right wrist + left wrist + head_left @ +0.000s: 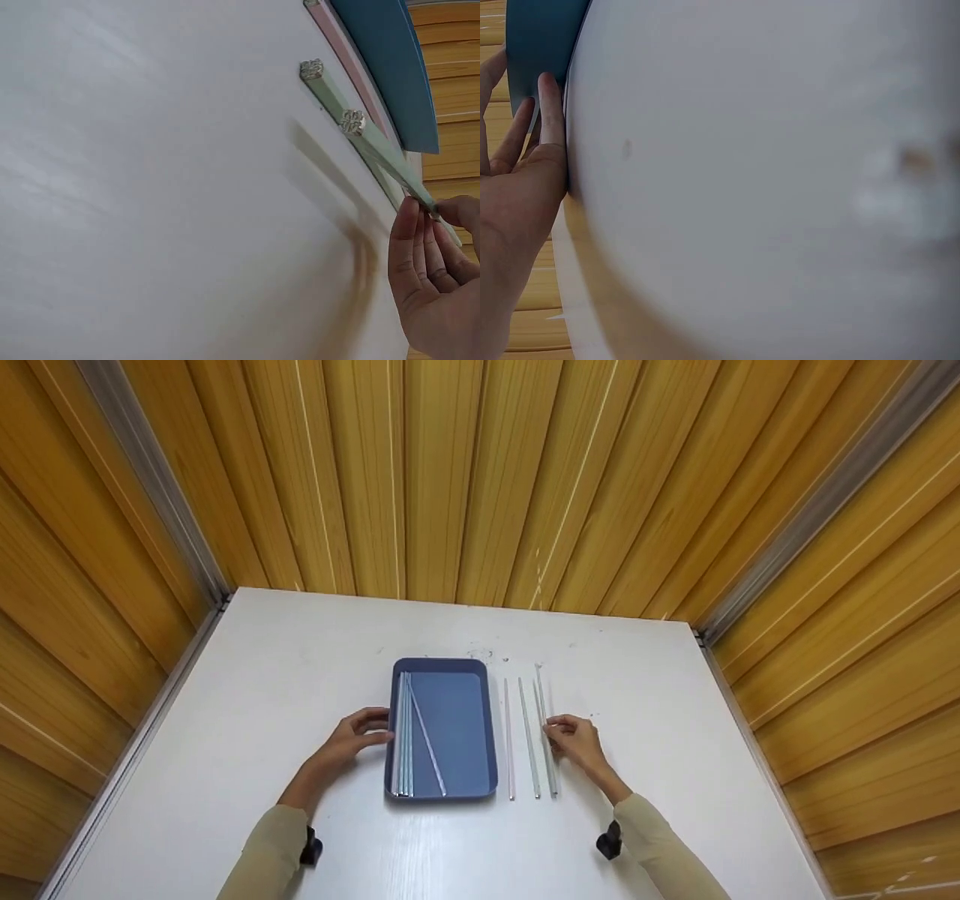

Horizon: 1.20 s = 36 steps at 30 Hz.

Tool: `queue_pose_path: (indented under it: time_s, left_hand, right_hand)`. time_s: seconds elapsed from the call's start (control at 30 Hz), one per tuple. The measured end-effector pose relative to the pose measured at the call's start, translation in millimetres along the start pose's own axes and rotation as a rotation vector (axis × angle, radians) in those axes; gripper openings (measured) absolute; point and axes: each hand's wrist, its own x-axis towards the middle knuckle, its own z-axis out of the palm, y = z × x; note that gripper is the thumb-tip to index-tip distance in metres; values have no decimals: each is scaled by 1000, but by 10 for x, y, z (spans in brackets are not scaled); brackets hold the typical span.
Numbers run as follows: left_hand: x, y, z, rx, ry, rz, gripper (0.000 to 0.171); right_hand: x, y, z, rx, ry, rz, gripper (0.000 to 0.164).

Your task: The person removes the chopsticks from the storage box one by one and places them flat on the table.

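Note:
My right hand (576,739) pinches a pale green chopstick (386,156) between thumb and fingertips; its silver patterned end is raised off the white table. On the table beside it lie another green chopstick (529,739) and a pink chopstick (510,742), roughly parallel. My left hand (352,741) touches the left side of a blue tray (493,765), fingers fairly straight against its wall. Inside the tray, several pale chopsticks (405,735) lie close together along the left side. One chopstick (427,733) slants across the tray floor away from them.
The white table (300,645) carries the tray near its middle, with the loose chopsticks at the tray's right. Small dark specks (480,653) mark the table behind the tray. Wood-patterned panels (435,487) enclose the back and both sides.

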Motion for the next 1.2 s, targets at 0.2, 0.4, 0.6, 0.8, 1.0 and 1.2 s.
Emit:
queue_pose_path:
  time_s: [0.2, 0.4, 0.6, 0.8, 1.0, 1.2]
  left_hand:
    - [-13, 9, -8, 2, -4, -4, 66]
    - [-24, -10, -9, 21, 6, -4, 63]
    - [-20, -13, 0, 7, 9, -17, 64]
    - [3, -17, -10, -7, 2, -8, 64]
    - [6, -11, -3, -8, 7, 4, 64]
    - [-10, 0, 3, -15, 23, -9, 64]
  right_hand:
    - [-9, 141, 33, 27, 12, -15, 19]
    - [-44, 191, 69, 11, 16, -66, 19]
    - [-65, 193, 100, -39, 43, -79, 15]
    - [-88, 175, 105, -72, 61, -116, 14]
    - [-99, 188, 122, -148, 99, -165, 15]
    - [-99, 188, 130, -161, 106, -170, 15]
